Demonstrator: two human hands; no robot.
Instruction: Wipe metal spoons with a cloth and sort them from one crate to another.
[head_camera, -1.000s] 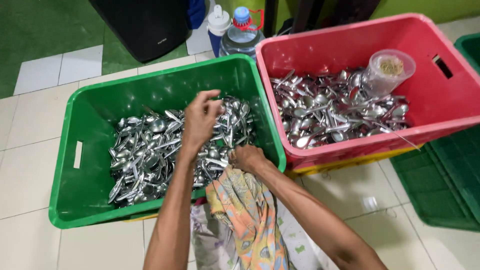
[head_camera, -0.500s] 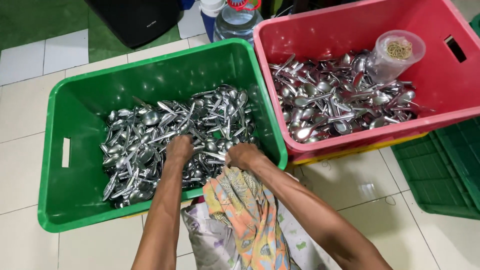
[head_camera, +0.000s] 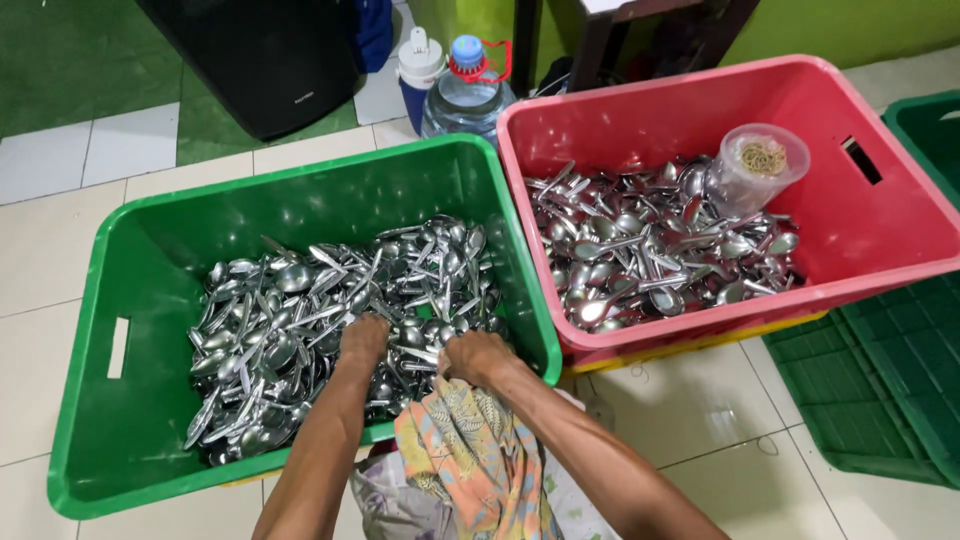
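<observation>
While both hands were down among the spoons (head_camera: 300, 320) in the green crate (head_camera: 120, 440), little looked settled: that heap lay loose and unsorted, spread over the crate's floor. The left hand (head_camera: 362, 338) was curled knuckles-up into the pile, closed around some spoons, though which ones I could not tell. Just beside it, the right hand (head_camera: 475, 358) was bunched the same way, fingers buried in metal, over a patterned cloth (head_camera: 470, 460). The spoons pointed every way, handles crossing; many long axes ran slantwise toward the crate's far right corner. To the right, the red crate (head_camera: 900, 240) held a second jumbled heap and a clear tub (head_camera: 755, 170) of rubber bands, untouched.
</observation>
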